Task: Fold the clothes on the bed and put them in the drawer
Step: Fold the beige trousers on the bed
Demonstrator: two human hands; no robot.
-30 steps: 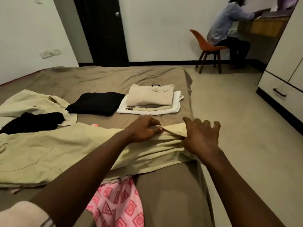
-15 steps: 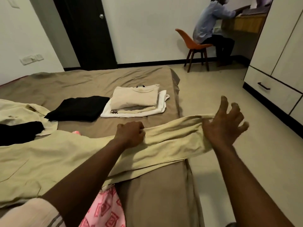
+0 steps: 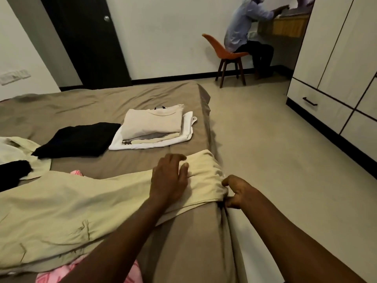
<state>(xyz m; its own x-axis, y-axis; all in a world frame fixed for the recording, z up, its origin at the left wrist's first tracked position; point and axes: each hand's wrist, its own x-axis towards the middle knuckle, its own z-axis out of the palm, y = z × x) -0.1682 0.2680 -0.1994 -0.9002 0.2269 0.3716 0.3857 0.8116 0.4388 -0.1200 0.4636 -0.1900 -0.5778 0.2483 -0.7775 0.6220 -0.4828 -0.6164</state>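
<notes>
Pale yellow-green trousers (image 3: 61, 209) lie spread across the brown bed (image 3: 102, 99), their leg ends reaching the bed's right edge. My left hand (image 3: 169, 178) presses flat on the trouser leg with straight fingers. At the bed's edge my right hand (image 3: 236, 192) pinches the hem of the leg. Farther back sits a folded stack (image 3: 151, 127) with a beige shirt on top and white cloth beneath. A folded black garment (image 3: 79, 137) lies to its left. The drawer (image 3: 318, 107) with a dark handle sits low in the wardrobe at right.
A pink patterned garment (image 3: 61, 272) lies under the trousers near me. Another pale garment and a black one (image 3: 14, 170) lie unfolded at left. A person sits on an orange chair (image 3: 224, 52) at a desk. Bare floor (image 3: 275, 160) separates the bed from the wardrobe.
My right hand has dropped from the air to the bed's edge and now pinches the hem. The left hand has opened from a fist and lies flat on the leg.
</notes>
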